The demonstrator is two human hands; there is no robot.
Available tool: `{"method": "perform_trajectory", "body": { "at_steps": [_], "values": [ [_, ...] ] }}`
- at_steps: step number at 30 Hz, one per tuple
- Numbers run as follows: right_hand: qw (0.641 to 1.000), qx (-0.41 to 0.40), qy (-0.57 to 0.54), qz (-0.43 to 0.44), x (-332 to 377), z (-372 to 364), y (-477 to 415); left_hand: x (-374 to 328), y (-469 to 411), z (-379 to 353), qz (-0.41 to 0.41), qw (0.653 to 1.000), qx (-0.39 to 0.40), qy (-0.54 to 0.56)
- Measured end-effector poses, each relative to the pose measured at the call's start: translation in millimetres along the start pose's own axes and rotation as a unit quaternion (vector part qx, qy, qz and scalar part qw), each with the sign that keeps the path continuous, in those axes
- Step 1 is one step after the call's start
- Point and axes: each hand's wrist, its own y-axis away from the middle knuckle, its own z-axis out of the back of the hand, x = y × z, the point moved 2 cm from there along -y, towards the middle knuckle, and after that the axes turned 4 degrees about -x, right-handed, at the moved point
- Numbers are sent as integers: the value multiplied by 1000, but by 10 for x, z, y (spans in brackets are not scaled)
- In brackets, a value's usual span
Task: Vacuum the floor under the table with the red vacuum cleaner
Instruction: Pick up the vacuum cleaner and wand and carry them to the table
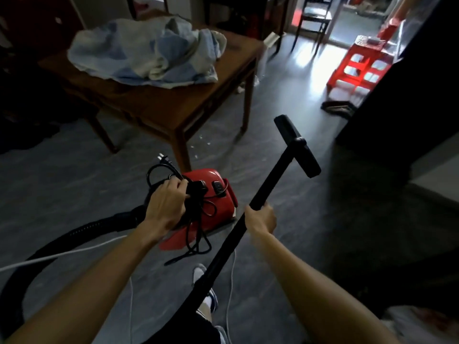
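Note:
The red vacuum cleaner (218, 192) hangs just above the grey floor in front of the wooden table (159, 105). My left hand (165, 203) grips its top handle together with a bundle of black power cord (198, 234), whose plug sticks up near the table leg. My right hand (260, 218) is closed around the black wand (273, 175), which slants up to the black floor nozzle (296, 145), lifted off the floor. A black ribbed hose (74, 234) curves away to the left. Small white scraps (201, 142) lie on the floor by the table leg.
A crumpled blue and white cloth (149, 50) lies on the table. A red plastic stool (357, 68) stands at the right, a dark cabinet (402, 95) beside it. A chair (315, 18) stands at the back. A white cable (62, 254) runs across the floor near my shoe (211, 296).

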Motion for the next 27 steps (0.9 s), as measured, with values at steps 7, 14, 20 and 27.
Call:
{"method": "perform_trajectory", "body": {
  "at_steps": [7, 14, 20, 27],
  "values": [
    [998, -41, 38, -14, 550, -127, -1076, -74, -1328, -546, -16, 998, 14, 51],
    [993, -26, 115, 13, 1283, -533, -1962, -96, -2074, -994, 70, 991, 70, 92],
    [990, 32, 136, 27, 1591, -902, -2736, -114, -2621, -1230, 133, 985, 90, 70],
    [973, 142, 182, 26, 1710, -1355, -4066, -416, -3209, -1747, 260, 958, 111, 38]
  ]
}}
